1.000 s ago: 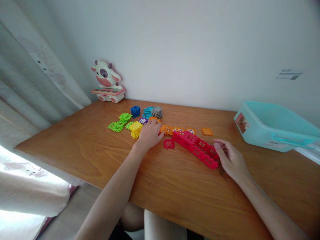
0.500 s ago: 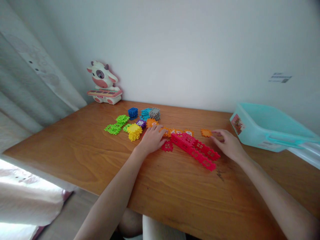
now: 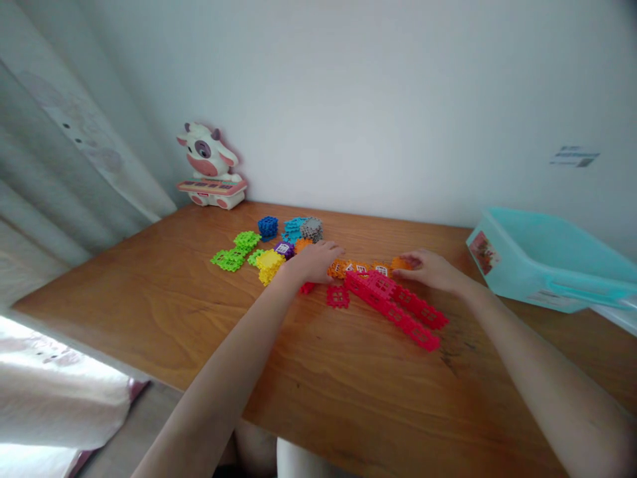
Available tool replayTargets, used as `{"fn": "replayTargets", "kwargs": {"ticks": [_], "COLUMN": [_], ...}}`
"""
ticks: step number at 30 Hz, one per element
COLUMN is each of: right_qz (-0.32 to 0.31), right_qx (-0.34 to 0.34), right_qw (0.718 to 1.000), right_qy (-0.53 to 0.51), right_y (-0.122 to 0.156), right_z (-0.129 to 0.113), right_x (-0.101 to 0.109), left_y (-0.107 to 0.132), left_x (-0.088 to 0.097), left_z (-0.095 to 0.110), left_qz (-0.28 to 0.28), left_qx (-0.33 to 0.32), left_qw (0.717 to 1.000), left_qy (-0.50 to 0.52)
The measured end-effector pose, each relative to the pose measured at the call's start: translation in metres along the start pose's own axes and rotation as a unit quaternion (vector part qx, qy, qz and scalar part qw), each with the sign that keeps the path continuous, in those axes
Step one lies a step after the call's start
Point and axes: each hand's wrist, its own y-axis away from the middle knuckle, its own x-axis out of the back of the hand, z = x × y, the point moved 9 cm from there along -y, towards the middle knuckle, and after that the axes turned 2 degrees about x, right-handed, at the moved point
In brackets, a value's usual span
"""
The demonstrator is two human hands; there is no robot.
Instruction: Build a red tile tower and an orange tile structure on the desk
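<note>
My right hand [image 3: 432,269] pinches an orange interlocking tile [image 3: 399,263] at the right end of a row of orange tiles [image 3: 359,268], some with white window patterns. Whether that tile is joined to the row I cannot tell. At the row's left end my left hand [image 3: 317,261] is closed around it, its fingertips partly hidden. In front lies a red piece built of joined tiles [image 3: 393,307], with two long arms pointing toward the lower right. A single red tile [image 3: 338,297] lies flat beside it, and more red shows beneath my left wrist.
Left of my hands sit yellow tiles [image 3: 269,264], green tiles [image 3: 231,258], purple tiles [image 3: 284,249], dark blue tiles [image 3: 267,227], light blue tiles [image 3: 293,228] and grey tiles [image 3: 312,230]. A cow-shaped toy keyboard [image 3: 212,169] stands back left. A turquoise bin [image 3: 527,282] stands at right.
My right hand has moved left with the orange tile, up to the row's right end. My left hand has shifted slightly and its fingers have drawn closer together. The view has shifted a little.
</note>
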Motion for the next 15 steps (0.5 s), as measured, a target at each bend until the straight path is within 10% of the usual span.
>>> {"fn": "replayTargets", "kwargs": {"ticks": [7,15], "right_qz": [-0.061,-0.049], "right_qx": [0.092,0.034], "right_qw": [0.994,0.998], "right_qy": [-0.008,-0.038], "right_y": [-0.022,-0.041], "right_z": [-0.047,-0.047], "right_x": [-0.012,-0.022], "left_y": [-0.031,-0.041], "left_x": [-0.005,-0.008], "left_z": [0.009,0.005], "left_qz": [-0.131,-0.103], "left_qx": [-0.020,0.017], "left_qw": [0.990,0.993], "left_qy": [-0.039,-0.048]}}
